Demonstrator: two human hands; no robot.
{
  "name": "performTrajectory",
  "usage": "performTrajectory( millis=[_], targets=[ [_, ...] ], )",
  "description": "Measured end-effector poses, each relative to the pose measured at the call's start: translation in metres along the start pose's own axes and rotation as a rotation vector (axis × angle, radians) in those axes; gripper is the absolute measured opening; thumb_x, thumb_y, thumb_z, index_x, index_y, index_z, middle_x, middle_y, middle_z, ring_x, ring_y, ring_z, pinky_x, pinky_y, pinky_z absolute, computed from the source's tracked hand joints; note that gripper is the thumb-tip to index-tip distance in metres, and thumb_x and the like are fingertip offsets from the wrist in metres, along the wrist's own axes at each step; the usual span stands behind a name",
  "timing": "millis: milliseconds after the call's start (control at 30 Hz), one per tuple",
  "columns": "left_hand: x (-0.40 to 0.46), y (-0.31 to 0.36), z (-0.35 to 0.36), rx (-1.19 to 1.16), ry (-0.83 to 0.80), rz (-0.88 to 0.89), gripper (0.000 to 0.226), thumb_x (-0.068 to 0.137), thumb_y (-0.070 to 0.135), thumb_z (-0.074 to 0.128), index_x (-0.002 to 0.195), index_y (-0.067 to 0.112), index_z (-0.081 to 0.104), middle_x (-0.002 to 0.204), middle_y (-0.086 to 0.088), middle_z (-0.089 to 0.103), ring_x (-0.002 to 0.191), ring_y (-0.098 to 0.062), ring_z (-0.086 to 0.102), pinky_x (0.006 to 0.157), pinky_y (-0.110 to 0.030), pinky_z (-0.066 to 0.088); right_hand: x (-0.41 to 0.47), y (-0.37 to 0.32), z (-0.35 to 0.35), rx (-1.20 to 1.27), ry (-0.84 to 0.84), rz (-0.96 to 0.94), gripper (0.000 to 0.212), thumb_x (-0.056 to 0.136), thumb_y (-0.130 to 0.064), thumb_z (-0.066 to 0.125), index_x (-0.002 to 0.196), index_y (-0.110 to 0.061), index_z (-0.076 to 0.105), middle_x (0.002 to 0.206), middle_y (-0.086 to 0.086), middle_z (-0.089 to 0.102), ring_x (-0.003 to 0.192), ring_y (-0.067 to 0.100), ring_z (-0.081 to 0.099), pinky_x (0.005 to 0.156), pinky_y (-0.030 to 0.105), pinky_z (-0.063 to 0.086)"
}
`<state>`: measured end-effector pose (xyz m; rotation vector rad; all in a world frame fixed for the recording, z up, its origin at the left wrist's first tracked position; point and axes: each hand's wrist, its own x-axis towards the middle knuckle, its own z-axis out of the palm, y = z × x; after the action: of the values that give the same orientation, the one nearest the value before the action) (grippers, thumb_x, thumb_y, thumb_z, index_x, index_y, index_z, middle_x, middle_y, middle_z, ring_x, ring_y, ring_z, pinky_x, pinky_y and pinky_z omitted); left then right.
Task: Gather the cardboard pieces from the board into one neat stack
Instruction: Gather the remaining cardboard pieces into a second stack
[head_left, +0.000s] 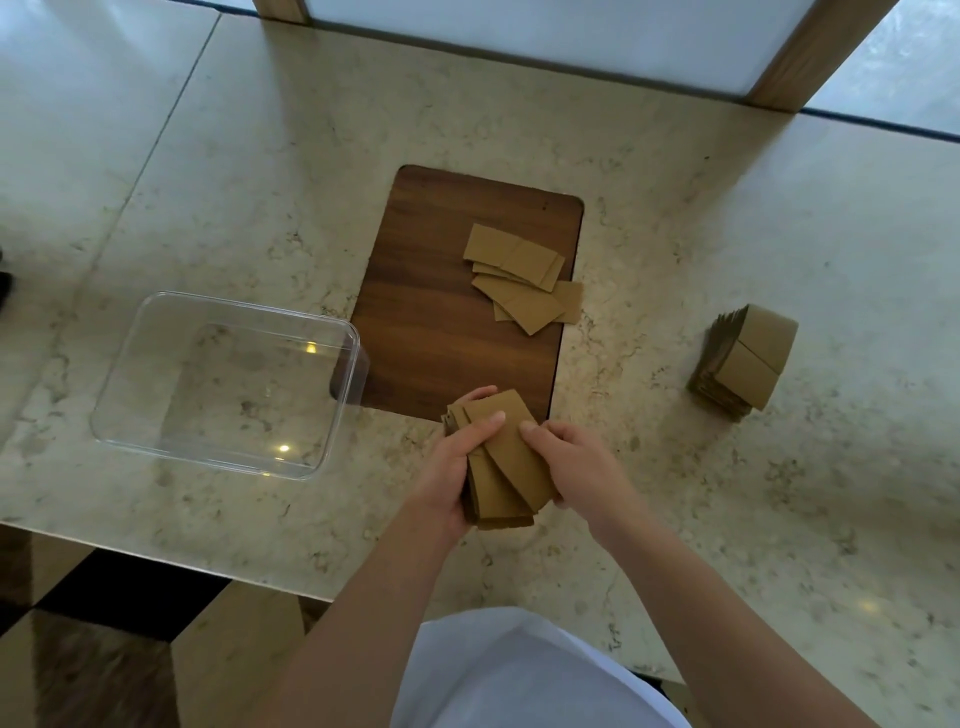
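A dark wooden board (447, 312) lies on the marble counter. Several brown cardboard pieces (524, 275) lie fanned out on its far right corner, one hanging over the board's right edge. Just below the board's near edge I hold a fanned bundle of cardboard pieces (506, 467) between both hands. My left hand (457, 462) grips the bundle's left side with the thumb on top. My right hand (571, 462) clasps its right side.
A clear plastic tub (156, 358) stands to the left of the board, overlapping its near left corner. A squared stack of cardboard pieces (743, 358) sits on the counter to the right. The counter's near edge runs below my hands.
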<state>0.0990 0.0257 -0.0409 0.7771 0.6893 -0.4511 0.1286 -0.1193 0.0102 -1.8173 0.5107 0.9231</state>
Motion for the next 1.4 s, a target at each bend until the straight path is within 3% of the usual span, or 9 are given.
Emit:
performTrajectory(
  millis=[167,400,633,767,933,1100,1167,1233,1400],
  targets=[
    [-0.005,-0.004,-0.004,-0.010,-0.011,-0.020,0.040,0.075,0.037,0.086,0.114,0.033,0.077,0.115,-0.015,0.078,0.094,-0.033,0.078,0.070,-0.044,0.063,0.001,-0.003,-0.012,0.082,0.023,0.006,0.012,0.101,-0.036,0.062,0.108,-0.027,0.062,0.109,0.003,0.068,0.095,0.023,0.067,0.074,0.037,0.058],
    [-0.006,-0.007,0.005,-0.028,-0.010,0.050,0.058,0.066,0.035,0.094,0.120,0.029,0.074,0.115,-0.014,0.077,0.086,-0.025,0.074,0.067,-0.038,0.061,0.000,-0.012,-0.017,0.878,0.107,-0.001,0.023,0.098,0.000,0.058,0.118,-0.010,0.059,0.114,0.018,0.073,0.094,0.029,0.078,0.073,0.038,0.065],
    [-0.003,-0.011,0.017,-0.099,0.030,0.100,0.078,0.054,0.032,0.102,0.125,0.031,0.071,0.123,-0.017,0.075,0.108,-0.038,0.073,0.086,-0.054,0.060,-0.019,0.002,0.018,1.161,0.272,-0.016,0.029,0.096,0.004,0.061,0.117,-0.015,0.066,0.114,0.013,0.075,0.100,0.024,0.076,0.080,0.033,0.063],
    [-0.003,-0.011,0.016,-0.076,0.084,0.095,0.064,0.063,0.019,0.095,0.121,0.036,0.072,0.124,-0.017,0.073,0.108,-0.040,0.073,0.084,-0.060,0.061,-0.027,0.008,0.024,0.829,0.280,0.001,0.025,0.091,-0.014,0.073,0.109,-0.031,0.070,0.097,-0.008,0.079,0.093,0.015,0.074,0.068,0.028,0.058],
    [0.001,-0.002,0.012,-0.143,0.155,0.127,0.054,0.068,0.012,0.080,0.115,0.037,0.074,0.121,-0.018,0.068,0.099,-0.037,0.069,0.079,-0.054,0.062,-0.039,0.027,0.014,0.489,0.007,-0.038,0.030,0.075,-0.023,0.079,0.091,-0.048,0.076,0.087,-0.022,0.076,0.081,-0.003,0.070,0.071,0.025,0.048],
    [0.001,-0.006,0.011,-0.114,0.125,0.122,0.056,0.069,0.006,0.076,0.117,0.034,0.073,0.112,-0.017,0.070,0.092,-0.033,0.069,0.077,-0.052,0.062,-0.036,0.039,-0.001,0.316,0.041,-0.017,0.039,0.086,-0.043,0.078,0.121,-0.034,0.061,0.115,-0.009,0.070,0.098,0.008,0.069,0.075,0.023,0.058],
    [0.001,-0.006,0.010,-0.110,0.117,0.109,0.056,0.069,0.007,0.076,0.117,0.035,0.074,0.110,-0.016,0.073,0.092,-0.033,0.071,0.076,-0.051,0.061,-0.032,0.038,-0.012,0.142,0.120,-0.150,0.059,0.088,-0.050,0.075,0.136,-0.033,0.045,0.126,-0.013,0.060,0.102,0.006,0.066,0.071,0.018,0.058],
    [0.004,-0.006,0.014,-0.143,0.113,0.117,0.052,0.073,0.007,0.076,0.118,0.033,0.074,0.110,-0.017,0.076,0.093,-0.033,0.075,0.079,-0.053,0.061,-0.030,0.035,-0.013,-0.006,0.094,-0.281,0.081,0.087,-0.053,0.075,0.152,-0.037,0.029,0.133,-0.018,0.052,0.114,0.004,0.061,0.086,0.025,0.058],
    [0.016,0.002,0.034,-0.293,0.040,0.145,0.062,0.083,-0.005,0.068,0.127,0.039,0.067,0.115,-0.019,0.076,0.103,-0.036,0.076,0.080,-0.052,0.060,-0.021,0.020,0.013,-0.035,0.177,-0.393,0.063,0.096,-0.046,0.065,0.151,-0.025,0.042,0.136,-0.011,0.056,0.117,0.005,0.058,0.099,0.036,0.054]
  ],
)
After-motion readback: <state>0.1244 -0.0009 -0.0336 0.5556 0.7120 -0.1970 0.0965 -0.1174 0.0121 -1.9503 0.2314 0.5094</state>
